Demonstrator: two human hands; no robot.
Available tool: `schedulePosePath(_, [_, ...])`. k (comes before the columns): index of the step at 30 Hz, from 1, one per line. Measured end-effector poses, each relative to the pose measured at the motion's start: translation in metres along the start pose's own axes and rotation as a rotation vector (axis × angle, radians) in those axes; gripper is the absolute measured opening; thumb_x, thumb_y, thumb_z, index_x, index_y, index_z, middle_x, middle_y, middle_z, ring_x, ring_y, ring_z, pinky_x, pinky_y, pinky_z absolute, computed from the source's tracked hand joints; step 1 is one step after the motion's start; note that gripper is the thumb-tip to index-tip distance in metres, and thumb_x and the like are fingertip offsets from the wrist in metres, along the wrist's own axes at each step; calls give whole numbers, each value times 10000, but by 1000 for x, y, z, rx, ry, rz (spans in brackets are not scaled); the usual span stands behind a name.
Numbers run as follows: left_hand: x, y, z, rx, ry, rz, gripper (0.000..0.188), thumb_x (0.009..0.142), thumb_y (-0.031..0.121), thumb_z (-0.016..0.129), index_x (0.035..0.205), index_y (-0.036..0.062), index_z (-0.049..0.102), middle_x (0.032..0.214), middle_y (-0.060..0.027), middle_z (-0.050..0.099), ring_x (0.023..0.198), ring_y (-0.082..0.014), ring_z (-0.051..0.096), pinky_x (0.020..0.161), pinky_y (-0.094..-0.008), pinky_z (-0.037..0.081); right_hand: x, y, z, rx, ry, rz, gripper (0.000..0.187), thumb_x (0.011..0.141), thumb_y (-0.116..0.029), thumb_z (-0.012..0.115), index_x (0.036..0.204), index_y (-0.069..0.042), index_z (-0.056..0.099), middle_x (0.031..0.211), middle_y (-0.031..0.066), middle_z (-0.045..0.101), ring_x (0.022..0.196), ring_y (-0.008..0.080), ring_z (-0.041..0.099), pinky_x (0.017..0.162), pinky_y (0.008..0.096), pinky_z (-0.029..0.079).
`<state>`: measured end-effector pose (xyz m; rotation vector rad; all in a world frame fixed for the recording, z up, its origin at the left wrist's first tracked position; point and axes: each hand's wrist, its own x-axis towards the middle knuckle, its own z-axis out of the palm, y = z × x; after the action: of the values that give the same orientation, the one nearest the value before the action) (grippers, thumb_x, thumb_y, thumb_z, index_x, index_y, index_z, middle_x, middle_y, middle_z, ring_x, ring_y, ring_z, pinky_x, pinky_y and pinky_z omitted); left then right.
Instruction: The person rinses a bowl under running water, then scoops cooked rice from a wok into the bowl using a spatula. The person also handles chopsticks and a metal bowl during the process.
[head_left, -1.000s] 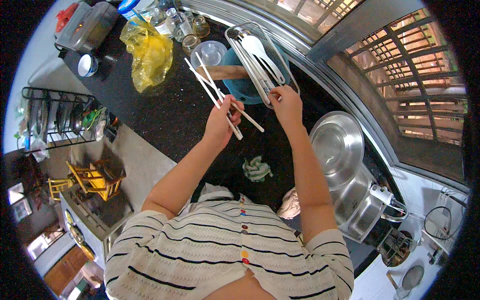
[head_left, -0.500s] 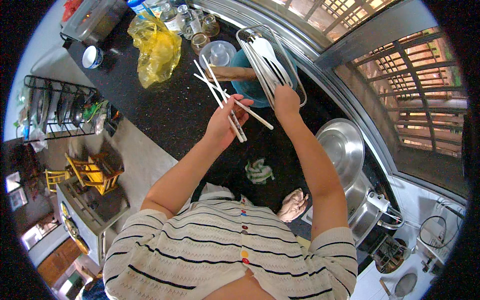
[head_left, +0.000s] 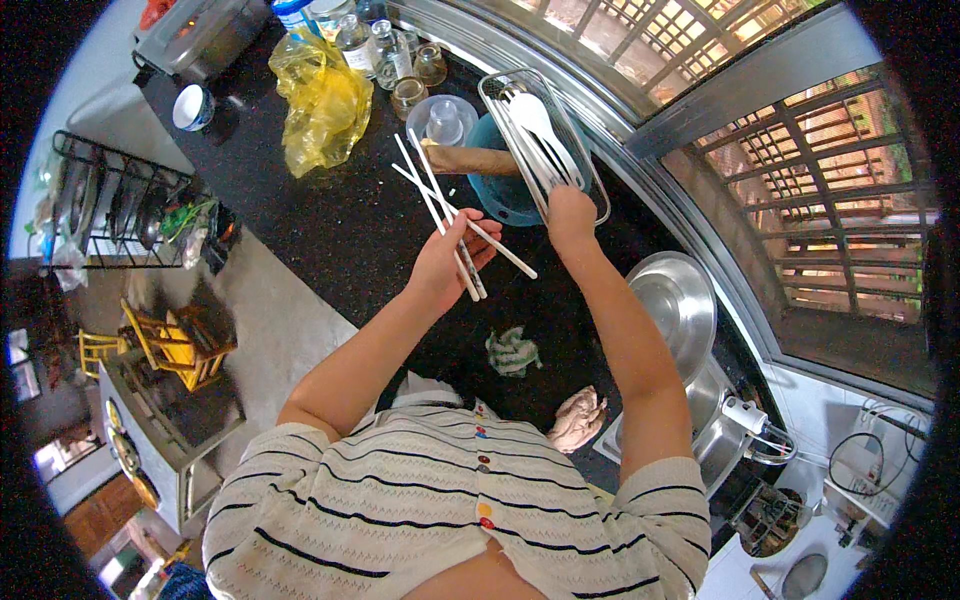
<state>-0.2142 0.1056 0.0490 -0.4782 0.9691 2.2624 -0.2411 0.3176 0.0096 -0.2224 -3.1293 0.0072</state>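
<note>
Black worktop (head_left: 330, 220) beside barred window (head_left: 835, 200): left hand (head_left: 447, 258), fingers closed round white chopsticks (head_left: 427, 191) held above it, crossed, long axes running upper left to lower right; right hand (head_left: 572, 216) at wire basket's (head_left: 589, 165) near end, whether its fingers grip cannot be told.

White chopsticks (head_left: 434, 194) cross at a slant in the left hand (head_left: 452, 258). A long silvery wire basket (head_left: 579, 143), bearing a white spoon (head_left: 531, 114) and slim utensils (head_left: 532, 153), stretches ahead of the right hand (head_left: 572, 218).
</note>
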Motion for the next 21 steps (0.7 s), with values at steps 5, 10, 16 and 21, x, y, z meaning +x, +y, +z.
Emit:
schedulePosePath(5, [-3,3,1,-125,-42,-32,244,962,272,401,1098,102,510,1006,-101,619,958,-238,591,845,-393,489,2,3,-19,105,-68,55,115,706,-124,648,736,-14,656,756,176,634,753,326,644,655,402,528])
schedulePosePath(10, [-3,6,3,-197,-90,-51,278,961,268,399,1174,106,474,1079,-120,580,1055,-279,550,910,-440,460,-22,32,-48,456,-125,-24,158,719,-137,647,780,8,629,754,185,626,689,308,613,645,362,489])
schedulePosePath(16, [4,1,1,-194,-126,-16,322,958,222,402,1229,48,388,1082,-171,560,1061,-309,547,950,-450,447,-92,10,-121,1241,-317,101,155,815,-129,639,902,-1,627,777,40,634,662,99,563,604,243,456])
schedulePosePath(21, [4,-6,19,-163,-184,-43,300,952,185,409,1220,51,425,1033,-154,595,1081,-308,545,946,-441,451,-138,-39,-107,1252,-169,190,166,807,-126,643,920,-5,626,757,48,622,640,98,544,577,247,439])
